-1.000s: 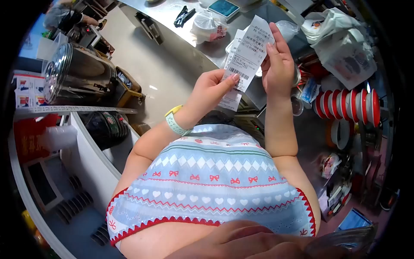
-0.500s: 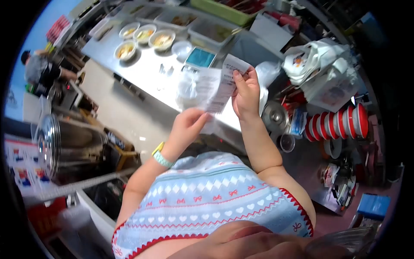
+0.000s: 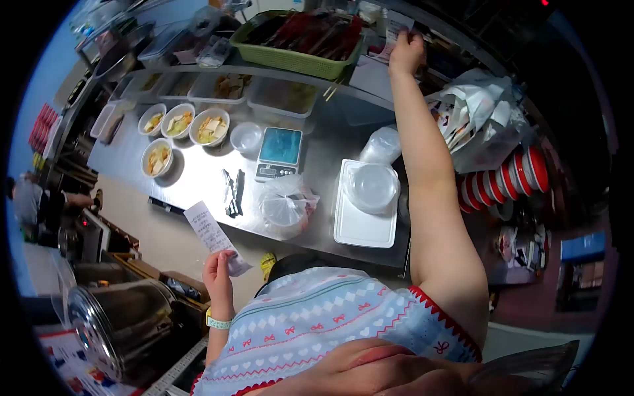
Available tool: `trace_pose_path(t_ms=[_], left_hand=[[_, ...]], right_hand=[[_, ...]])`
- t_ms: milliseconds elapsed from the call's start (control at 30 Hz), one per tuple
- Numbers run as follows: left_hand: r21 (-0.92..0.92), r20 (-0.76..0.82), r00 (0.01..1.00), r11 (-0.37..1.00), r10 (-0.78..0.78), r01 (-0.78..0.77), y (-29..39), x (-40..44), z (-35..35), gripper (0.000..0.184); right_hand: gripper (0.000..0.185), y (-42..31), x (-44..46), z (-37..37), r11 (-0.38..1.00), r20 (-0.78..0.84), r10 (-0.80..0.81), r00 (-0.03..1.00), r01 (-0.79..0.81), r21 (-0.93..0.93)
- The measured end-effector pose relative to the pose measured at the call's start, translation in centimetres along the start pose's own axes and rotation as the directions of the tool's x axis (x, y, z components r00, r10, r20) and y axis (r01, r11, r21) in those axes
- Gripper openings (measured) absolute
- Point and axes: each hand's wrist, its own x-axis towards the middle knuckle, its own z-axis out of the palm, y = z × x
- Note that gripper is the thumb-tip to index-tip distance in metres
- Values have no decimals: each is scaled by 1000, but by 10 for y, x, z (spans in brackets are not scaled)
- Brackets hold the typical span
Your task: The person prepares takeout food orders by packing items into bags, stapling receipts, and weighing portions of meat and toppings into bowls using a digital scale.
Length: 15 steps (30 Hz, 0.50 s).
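Observation:
My left hand (image 3: 218, 280) pinches the lower end of a long printed receipt (image 3: 208, 228) in front of the steel table's edge. At the far right my right hand (image 3: 407, 54), arm stretched out, grips another printed slip (image 3: 398, 25) by the back shelf. On the table stand a plastic bag with a round container in it (image 3: 285, 204), a kitchen scale with a blue top (image 3: 280, 148) and a black-wrapped packet (image 3: 232, 191). Several white bowls of food (image 3: 211, 129) sit at the left, beside an empty clear bowl (image 3: 246, 137).
A white lidded box (image 3: 364, 228) carries clear round lids (image 3: 373, 187) on the right. Behind are food tubs (image 3: 284, 97) and a green basket of skewers (image 3: 290, 58). White carrier bags (image 3: 475, 112) and red-and-white stacked bowls (image 3: 505, 181) lie right. A person (image 3: 30, 204) works far left.
The papers, together between both hands before, are now apart. My right hand has moved away to the back shelf with one slip; my left has drawn left and down with the other.

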Motion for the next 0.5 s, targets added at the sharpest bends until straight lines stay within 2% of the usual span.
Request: trace_pose_path(t_ms=[33,67,100,167,267,400,467,500], left_hand=[[-3,21,1000,1000,-3,3,0,9,-5,22],[15,56,998,1000,3,-4,1,18,-10,22],[32,89,996,999,9,-12,1,27,-15,23],[25,119,993,1000,-6,3,-3,42,-24,23],[18,159,987,999,-33,30,-3,57,-34,24],[31,207,978,999,-37,31,7,67,-39,24],[38,229,973,999,-21,12,3,73,-42,23],[47,244,970,999,-5,-7,-1,74,-44,22]], right_hand=[[24,-3,0,-2,1000,26,14,1000,-14,1],[25,-7,0,0,996,0,-59,998,59,66],[25,-3,5,0,996,-6,-65,998,65,52],[26,5,13,0,997,-49,-16,999,13,-70],[27,-11,7,6,999,-55,45,997,-46,-12],[29,-11,2,4,996,-63,73,995,-76,-54],[32,-4,12,3,995,-97,28,995,-37,-88],[29,-4,19,2,980,-115,-38,993,14,-200]])
